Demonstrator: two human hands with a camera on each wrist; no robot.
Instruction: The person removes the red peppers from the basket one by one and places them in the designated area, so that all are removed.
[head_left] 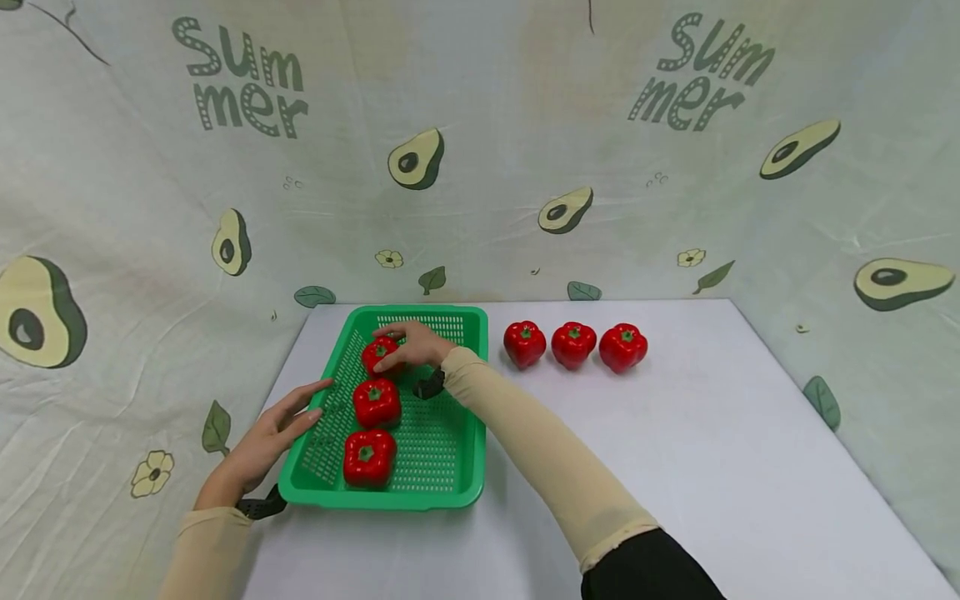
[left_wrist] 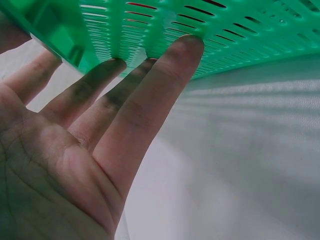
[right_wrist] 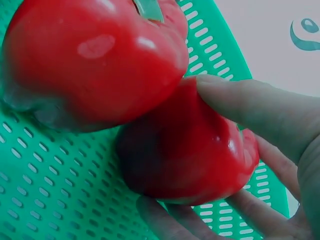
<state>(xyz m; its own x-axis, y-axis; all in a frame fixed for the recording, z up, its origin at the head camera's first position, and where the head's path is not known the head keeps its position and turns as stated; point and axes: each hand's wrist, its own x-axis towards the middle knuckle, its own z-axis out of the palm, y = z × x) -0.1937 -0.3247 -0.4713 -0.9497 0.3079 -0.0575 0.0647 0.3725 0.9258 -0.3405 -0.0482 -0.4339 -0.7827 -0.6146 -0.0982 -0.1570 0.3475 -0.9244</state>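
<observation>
My right hand (head_left: 422, 343) reaches into the green plastic basket (head_left: 477, 417) and grips the farthest red bell pepper (head_left: 378, 354). In the right wrist view the thumb (right_wrist: 235, 95) presses one side of this pepper (right_wrist: 195, 155), with the fingers under the other side. Another bell pepper (head_left: 377, 403) sits right beside it, and a third (head_left: 369, 458) lies nearest the front, forming a column along the basket's left half. My left hand (head_left: 273, 435) holds the basket's left rim, its fingers (left_wrist: 145, 110) extended against the slotted outer wall.
Three more red bell peppers (head_left: 525, 344) stand in a row on the white table (head_left: 675, 467), right of the basket. A cloth backdrop (head_left: 495, 100) printed with avocados and lettering rises behind and along both sides. Dark wrist straps (head_left: 262, 505) are on both wrists.
</observation>
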